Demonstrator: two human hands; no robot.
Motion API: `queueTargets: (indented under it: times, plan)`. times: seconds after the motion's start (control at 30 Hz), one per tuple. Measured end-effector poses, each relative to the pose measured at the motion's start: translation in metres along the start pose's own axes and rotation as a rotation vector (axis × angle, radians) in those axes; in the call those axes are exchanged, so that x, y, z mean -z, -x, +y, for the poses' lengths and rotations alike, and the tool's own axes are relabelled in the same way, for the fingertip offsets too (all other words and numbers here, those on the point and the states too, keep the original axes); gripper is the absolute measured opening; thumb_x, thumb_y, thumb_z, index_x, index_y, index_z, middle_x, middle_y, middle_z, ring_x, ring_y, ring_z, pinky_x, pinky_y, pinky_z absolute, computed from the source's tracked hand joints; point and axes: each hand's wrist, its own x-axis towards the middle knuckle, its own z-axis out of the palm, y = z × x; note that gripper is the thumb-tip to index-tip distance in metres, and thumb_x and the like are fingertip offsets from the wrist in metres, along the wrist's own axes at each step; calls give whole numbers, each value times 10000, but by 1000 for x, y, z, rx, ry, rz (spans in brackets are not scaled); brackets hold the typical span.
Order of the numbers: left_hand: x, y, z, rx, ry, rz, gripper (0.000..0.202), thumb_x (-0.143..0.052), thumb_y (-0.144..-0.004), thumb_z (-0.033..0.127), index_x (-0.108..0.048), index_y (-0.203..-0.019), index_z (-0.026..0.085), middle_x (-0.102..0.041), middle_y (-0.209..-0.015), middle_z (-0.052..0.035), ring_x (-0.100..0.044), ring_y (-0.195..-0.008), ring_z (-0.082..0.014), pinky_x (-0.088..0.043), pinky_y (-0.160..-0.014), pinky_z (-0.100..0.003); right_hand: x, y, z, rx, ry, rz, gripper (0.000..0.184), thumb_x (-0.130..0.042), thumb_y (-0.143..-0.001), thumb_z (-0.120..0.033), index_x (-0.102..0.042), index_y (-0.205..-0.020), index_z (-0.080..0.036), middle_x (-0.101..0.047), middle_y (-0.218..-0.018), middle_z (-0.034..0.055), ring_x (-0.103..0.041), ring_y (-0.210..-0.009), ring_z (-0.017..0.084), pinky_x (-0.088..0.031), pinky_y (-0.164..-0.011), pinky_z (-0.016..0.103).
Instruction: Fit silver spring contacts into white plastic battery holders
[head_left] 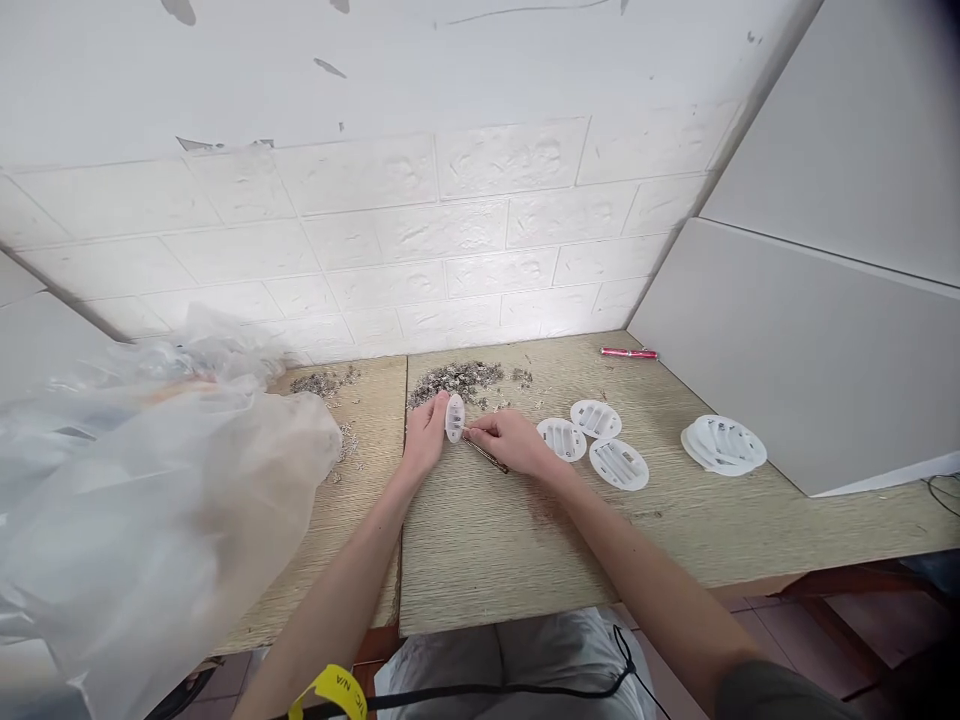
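Observation:
My left hand (426, 436) grips a round white plastic battery-holder disc (454, 418) by its edge, tilted up so its slotted face turns to the right. In my right hand (511, 440) are brass-coloured tweezers (486, 456), their tip close to the disc; whether they touch it or pinch a part is too small to tell. Just behind my hands lies a heap of small metal contact pieces (459, 380). To the right of my right hand, a white disc (561, 439), another disc (596, 418) and a third disc (619, 465) lie flat with their slots up.
A stack of white discs (724, 445) stands at the right by a grey partition (810, 370). A red pen (628, 353) lies near the wall. A large translucent plastic bag (150, 500) covers the left side, beside more scattered metal pieces (319, 384). A seam (403, 500) divides the tabletop.

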Motion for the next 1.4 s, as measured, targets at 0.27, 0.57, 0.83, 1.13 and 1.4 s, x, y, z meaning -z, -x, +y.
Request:
queueTargets:
  times: [0.27, 0.57, 0.83, 1.13, 1.4]
  plan:
    - [0, -1, -2, 12, -48, -4, 592, -365, -837, 729, -342, -571, 201, -363, -555, 14, -308, -544, -122, -236, -537, -281, 1, 1, -2, -64, 11, -12, 342, -434, -861, -299, -419, -539, -184, -399, -449, -34, -337, -485, 102, -203, -531, 264]
    - [-5, 3, -2, -34, -124, 67, 494, -353, -921, 597, -378, -625, 203, -423, -589, 12, -369, -570, -134, -266, -560, -281, -9, 1, -9, -148, 116, 95, 318, -471, -843, -266, -459, -537, -176, -438, -512, -11, -351, -515, 109, -212, -535, 268]
    - [-2, 0, -9, -95, -69, 5, 545, -356, -881, 677, -445, -628, 203, -450, -595, -1, -381, -571, -145, -277, -572, -290, -5, 1, -7, -114, 53, 32, 263, -507, -793, -249, -512, -543, -169, -436, -513, -15, -348, -520, 104, -212, -529, 264]
    - [-2, 1, -11, -151, -31, 5, 462, -488, -884, 572, -526, -613, 200, -461, -557, 6, -361, -539, -146, -243, -579, -292, -10, 4, -10, -89, 136, 49, 270, -504, -809, -201, -508, -541, -175, -472, -540, -1, -370, -529, 115, -223, -549, 268]
    - [-5, 5, -3, -169, -102, 30, 484, -474, -876, 603, -516, -600, 208, -467, -543, 0, -371, -528, -154, -230, -576, -296, -15, 6, -17, -114, 269, 77, 231, -486, -778, -140, -539, -557, -179, -526, -570, 35, -402, -537, 139, -233, -546, 278]
